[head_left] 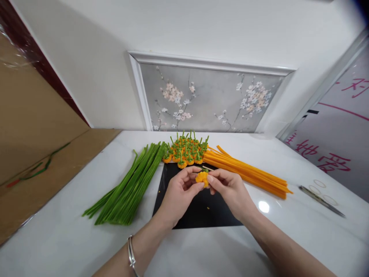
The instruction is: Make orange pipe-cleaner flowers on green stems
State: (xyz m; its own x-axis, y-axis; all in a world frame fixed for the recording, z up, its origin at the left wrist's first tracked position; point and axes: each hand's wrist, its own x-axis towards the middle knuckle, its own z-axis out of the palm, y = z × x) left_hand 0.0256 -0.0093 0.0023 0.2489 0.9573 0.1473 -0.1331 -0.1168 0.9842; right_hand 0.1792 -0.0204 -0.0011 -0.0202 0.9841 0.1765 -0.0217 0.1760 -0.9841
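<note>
Between the fingertips of both hands is a small orange pipe-cleaner flower [202, 178] with rounded lobes and a bit of green at its top. My left hand [180, 192] pinches it from the left, thumb below. From the right, my right hand [232, 188] grips its edge between thumb and finger. Both hands are over a black mat [198, 213]. Just beyond them stands a cluster of finished orange pieces [187, 150] with green stems pointing up. A thin pale stick [208, 167] shows partly behind the fingers.
Green pipe cleaners [129, 184] lie bundled on the left, orange pipe cleaners [248, 169] on the right. Tweezers [321, 201] and several thin rings [319, 184] lie at far right. Cardboard [57, 173] borders the white table [69, 238] at left; a wall with a framed floral panel [207, 96] rises behind.
</note>
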